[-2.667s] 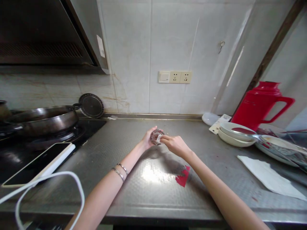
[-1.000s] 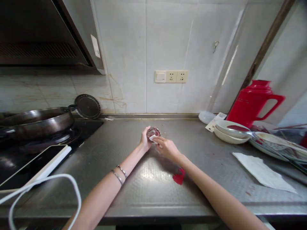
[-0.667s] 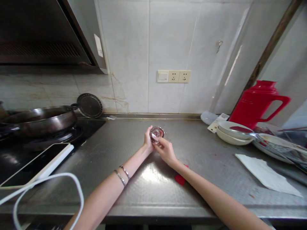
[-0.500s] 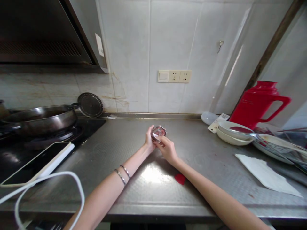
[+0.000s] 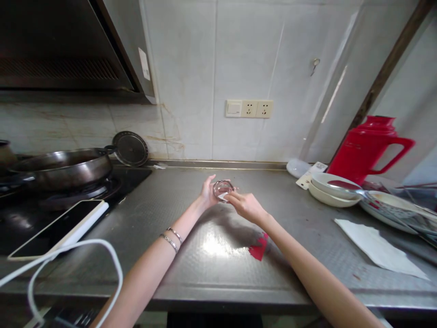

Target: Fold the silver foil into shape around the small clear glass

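My left hand [image 5: 206, 195] is wrapped round the side of a small clear glass cup [image 5: 224, 186], its thumb sticking up beside the rim. The cup is tilted, so its mouth faces me, above the middle of the steel counter. From the right, my right hand [image 5: 246, 206] pinches a small white piece [image 5: 223, 196], perhaps folded tissue, at the near inner side of the cup. Its fingertips are partly hidden there. A red scrap [image 5: 258, 248] lies on the counter near my right forearm.
Left, a steel pan [image 5: 64, 168] sits on the stove beside a phone [image 5: 59, 232] with a white cable [image 5: 109, 246]. Right stand stacked bowls [image 5: 332, 187], a plate [image 5: 382, 214], a red thermos jug [image 5: 365, 148] and white paper [image 5: 377, 248]. A range hood [image 5: 112, 45] overhangs the left.
My right hand has shifted slightly right and turned at the wrist. My left hand and the glass cup have moved a little left. More of the red scrap shows.
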`<state>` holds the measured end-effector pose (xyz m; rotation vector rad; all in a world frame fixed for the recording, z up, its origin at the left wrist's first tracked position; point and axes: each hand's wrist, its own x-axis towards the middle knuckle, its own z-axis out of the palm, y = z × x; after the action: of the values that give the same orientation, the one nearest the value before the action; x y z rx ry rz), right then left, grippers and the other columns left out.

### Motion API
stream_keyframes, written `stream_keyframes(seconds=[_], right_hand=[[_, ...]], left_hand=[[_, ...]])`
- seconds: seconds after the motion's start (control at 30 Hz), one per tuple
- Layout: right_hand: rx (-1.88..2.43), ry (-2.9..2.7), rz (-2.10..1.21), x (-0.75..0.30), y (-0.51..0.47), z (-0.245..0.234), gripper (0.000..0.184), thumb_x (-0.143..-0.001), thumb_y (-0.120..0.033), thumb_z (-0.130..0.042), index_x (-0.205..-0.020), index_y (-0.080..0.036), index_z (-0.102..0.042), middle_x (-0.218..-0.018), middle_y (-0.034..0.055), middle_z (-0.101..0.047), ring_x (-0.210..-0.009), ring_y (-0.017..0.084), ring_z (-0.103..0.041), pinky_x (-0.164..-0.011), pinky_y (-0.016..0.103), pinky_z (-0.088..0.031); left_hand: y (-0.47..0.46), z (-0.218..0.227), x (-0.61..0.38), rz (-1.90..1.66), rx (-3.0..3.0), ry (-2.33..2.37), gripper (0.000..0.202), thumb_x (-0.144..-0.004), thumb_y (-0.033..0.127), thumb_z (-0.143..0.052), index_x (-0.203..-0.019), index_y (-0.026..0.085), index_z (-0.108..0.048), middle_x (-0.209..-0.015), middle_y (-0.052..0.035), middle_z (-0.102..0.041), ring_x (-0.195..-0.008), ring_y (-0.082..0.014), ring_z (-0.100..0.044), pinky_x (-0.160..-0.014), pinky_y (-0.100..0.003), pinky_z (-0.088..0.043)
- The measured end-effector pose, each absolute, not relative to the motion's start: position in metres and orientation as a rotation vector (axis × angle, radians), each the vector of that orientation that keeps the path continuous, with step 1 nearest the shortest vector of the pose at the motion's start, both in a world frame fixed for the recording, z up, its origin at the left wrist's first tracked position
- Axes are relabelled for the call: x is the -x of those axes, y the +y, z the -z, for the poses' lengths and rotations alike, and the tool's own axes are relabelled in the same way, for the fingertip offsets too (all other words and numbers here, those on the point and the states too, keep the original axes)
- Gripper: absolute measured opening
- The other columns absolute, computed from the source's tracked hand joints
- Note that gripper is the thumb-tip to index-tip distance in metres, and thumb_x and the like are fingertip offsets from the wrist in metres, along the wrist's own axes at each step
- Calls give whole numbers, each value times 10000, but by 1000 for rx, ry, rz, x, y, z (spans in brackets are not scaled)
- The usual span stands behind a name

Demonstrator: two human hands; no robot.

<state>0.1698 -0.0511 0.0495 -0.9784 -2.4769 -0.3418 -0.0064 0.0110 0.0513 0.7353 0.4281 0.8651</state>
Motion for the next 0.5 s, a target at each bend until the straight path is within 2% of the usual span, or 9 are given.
stream_keyframes(seconds=[0.17,0.33,0.5], right_hand=[[1003,-2496,239,-167,-56,-53,316,-909,-113,-420,-1126,-245,-608,-1104,58,-665,-819,142,-640,-641,197,-445],[1031,-2504,244,-171,-52,-56,258,-918,-163,-448,-1073,-261,-629,-1093,46,-670,-926,168,-634,-701,222,-464],[1128,-2504,309,-174,-50,-60,214,-911,-195,-482,-1040,-263,-638,-1176,40,-647,-1013,194,-623,-736,247,-471]], left_hand=[[20,-43,6,-788,-769,516,501,-829,528,-466,-929,84,-676,-769,-171,-715,-674,-271,-680,-608,-359,-513],[18,-41,1,-885,-712,608,391,-823,449,-526,-936,110,-686,-692,-125,-710,-556,-235,-651,-545,-341,-503],[8,-45,-9,-1038,-658,672,274,-831,355,-529,-802,127,-679,-573,-67,-668,-455,-164,-588,-473,-257,-444]])
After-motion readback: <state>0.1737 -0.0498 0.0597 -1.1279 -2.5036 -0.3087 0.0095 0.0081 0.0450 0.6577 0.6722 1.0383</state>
